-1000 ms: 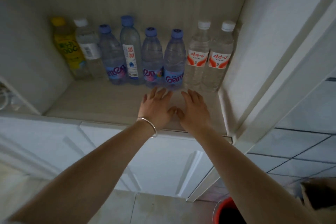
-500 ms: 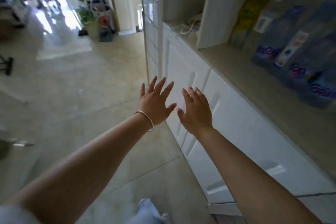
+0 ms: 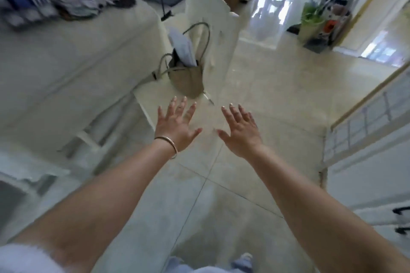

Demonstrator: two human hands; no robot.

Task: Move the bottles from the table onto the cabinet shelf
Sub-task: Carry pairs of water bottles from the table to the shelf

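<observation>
Both hands out front, empty.
Left hand (image 3: 176,126) and right hand (image 3: 240,132) spread, fingers released, above the floor (image 3: 277,104).

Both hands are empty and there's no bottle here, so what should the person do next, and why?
Probably turn left toward the white-covered table and look for bottles there. The left hand and right hand are open, fingers spread, holding nothing above the tiled floor. No bottle for the shelf is plainly visible in this blurred view.
</observation>
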